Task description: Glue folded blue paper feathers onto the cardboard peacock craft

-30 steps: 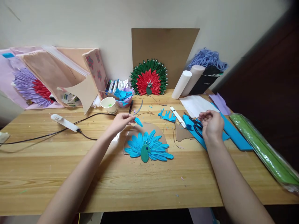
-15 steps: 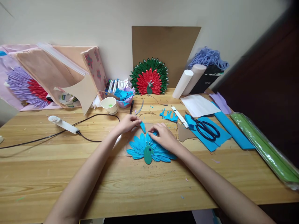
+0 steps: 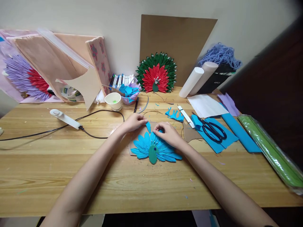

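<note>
Head view: the left hand [image 3: 135, 122] clamps a small blue petal [image 3: 148, 127] by its upper end between thumb and finger, seemingly to leave the lower end free. Just right of that grip, the right hand [image 3: 167, 133] bends over the blue peacock [image 3: 153, 154]; whether its fingertips hold anything, I cannot tell. The peacock lies just nearside of both grips, probably for easy reach; scissors [image 3: 211, 128] rest farther right, clear of them.

A wooden table [image 3: 106, 192] carries a cardboard base [image 3: 137, 134], paper cup [image 3: 113, 102], corded white tool [image 3: 65, 119] and green roll [image 3: 270, 154].
</note>
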{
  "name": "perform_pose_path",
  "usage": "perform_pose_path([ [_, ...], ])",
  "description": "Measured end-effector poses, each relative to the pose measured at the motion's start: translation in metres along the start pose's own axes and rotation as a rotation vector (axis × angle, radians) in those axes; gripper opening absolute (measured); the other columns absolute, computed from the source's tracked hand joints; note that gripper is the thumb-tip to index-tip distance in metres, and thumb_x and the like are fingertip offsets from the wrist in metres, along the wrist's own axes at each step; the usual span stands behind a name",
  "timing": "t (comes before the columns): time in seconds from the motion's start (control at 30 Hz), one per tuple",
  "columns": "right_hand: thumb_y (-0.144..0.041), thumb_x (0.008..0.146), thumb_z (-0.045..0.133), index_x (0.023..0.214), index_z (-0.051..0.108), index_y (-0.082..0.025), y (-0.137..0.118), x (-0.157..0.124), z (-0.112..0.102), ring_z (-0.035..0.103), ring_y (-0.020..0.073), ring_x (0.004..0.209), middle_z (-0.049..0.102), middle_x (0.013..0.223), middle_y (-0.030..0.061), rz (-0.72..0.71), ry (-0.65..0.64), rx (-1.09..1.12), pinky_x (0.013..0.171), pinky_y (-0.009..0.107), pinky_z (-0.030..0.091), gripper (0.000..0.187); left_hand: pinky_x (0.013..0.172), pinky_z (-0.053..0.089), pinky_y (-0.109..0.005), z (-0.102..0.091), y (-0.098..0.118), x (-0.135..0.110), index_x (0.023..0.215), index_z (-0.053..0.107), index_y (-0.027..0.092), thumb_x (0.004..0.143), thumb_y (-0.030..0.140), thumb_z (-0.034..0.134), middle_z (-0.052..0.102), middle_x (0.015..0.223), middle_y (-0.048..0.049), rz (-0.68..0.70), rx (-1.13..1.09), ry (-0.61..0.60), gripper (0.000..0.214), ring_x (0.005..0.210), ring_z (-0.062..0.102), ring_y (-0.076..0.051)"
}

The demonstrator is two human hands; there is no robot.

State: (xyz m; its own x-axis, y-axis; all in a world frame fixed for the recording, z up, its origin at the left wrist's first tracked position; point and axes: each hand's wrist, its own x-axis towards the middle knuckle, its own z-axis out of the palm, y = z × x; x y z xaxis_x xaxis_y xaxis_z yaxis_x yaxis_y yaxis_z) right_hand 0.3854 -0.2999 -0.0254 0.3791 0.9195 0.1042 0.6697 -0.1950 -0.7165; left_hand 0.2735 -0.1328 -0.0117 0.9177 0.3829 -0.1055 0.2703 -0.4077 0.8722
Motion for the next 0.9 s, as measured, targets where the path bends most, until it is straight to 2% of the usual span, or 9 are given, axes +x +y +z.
perform_pose_path([
  [0.2, -0.025, 0.078, 0.06, 0.078, 0.061, -0.019, -0.0033, -0.0027, 0.0001, 0.051, 0.0191, 0.083, 0.062, 0.081, 0.0028, 0.003, 0.018, -0.063, 0.075, 0.032, 0.038, 0.006, 0.049, 0.031, -0.023, 0.0002, 0.0024, -0.0011, 0.067, 0.065, 0.014, 0.074, 0.038, 0.054, 0.055, 0.053, 0.0012, 0.02, 0.076, -0.004, 0.027, 0.048, 0.042, -0.011],
  [0.53, -0.024, 0.081, 0.058, 0.077, 0.06, -0.019, -0.0009, -0.001, -0.0006, 0.048, 0.019, 0.083, 0.059, 0.08, 0.0026, 0.02, -0.023, -0.085, 0.075, 0.031, 0.036, 0.007, 0.057, 0.036, -0.024, 0.0039, 0.0029, 0.0002, 0.075, 0.067, 0.013, 0.078, 0.033, 0.051, 0.065, 0.069, -0.0044, 0.031, 0.246, 0.012, 0.026, 0.064, 0.054, -0.016],
  [0.9, -0.026, 0.087, 0.051, 0.081, 0.054, -0.02, 0.0023, -0.0046, -0.0068, 0.046, 0.0192, 0.088, 0.056, 0.085, 0.0024, -0.096, -0.109, 0.013, 0.079, 0.032, 0.036, 0.009, 0.063, 0.038, -0.025, 0.0077, 0.0029, 0.0001, 0.079, 0.067, 0.011, 0.081, 0.03, 0.049, 0.068, 0.079, -0.0067, 0.029, 0.286, 0.011, 0.026, 0.072, 0.057, -0.017],
])
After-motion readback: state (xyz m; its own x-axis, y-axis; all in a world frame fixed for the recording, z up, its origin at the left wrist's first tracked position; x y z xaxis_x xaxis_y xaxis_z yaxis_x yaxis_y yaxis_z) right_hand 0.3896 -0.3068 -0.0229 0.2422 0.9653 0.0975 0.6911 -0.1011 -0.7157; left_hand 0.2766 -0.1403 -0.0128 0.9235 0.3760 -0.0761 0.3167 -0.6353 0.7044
